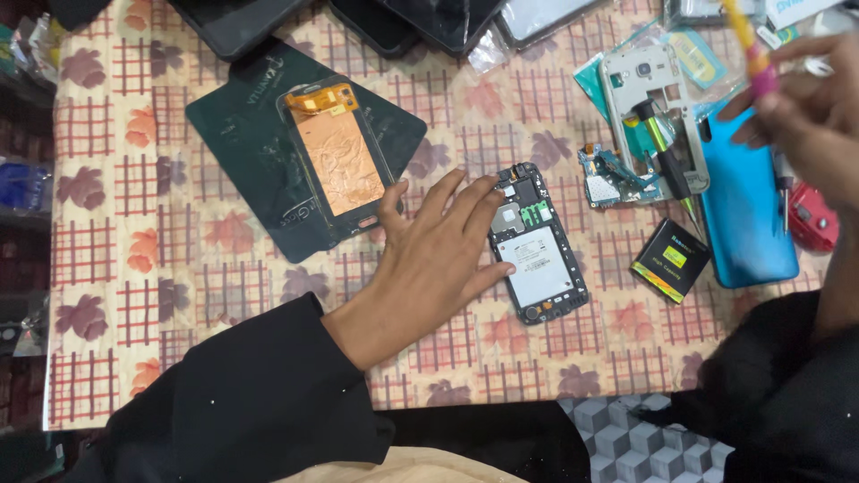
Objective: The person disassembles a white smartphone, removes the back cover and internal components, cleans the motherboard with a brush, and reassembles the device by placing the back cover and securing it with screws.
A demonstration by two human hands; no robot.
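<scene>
— Where is the opened black phone body with the white-labelled battery (540, 243)?

— It lies flat near the middle of the table, on the cream cloth printed with red checks and maroon leaves (224, 268). The person's left hand (438, 255) rests beside it, fingers spread wide, the fingertips touching its upper left edge.

— And the right hand (805, 116)?

— Raised at the picture's right edge, its fingers pinched on a thin yellow-and-pink tool (750, 49), blurred.

— What lies around the phone?

— To the left, a dark green rectangular mat (242, 143) carries a screen panel with a copper-coloured back (338, 159). To the right sit a small green circuit board (608, 179), a grey plastic phone frame (649, 112) with a black-handled screwdriver (667, 161) across it, and a glossy blue phone back cover (747, 206). Just below these is a small black battery with a yellow label (671, 259).

— Anything along the far edge?

— Dark phones and screens in clear wrapping (429, 22). Shelves show dimly at the left; a grey cube-patterned floor (626, 438) shows below the table.
</scene>
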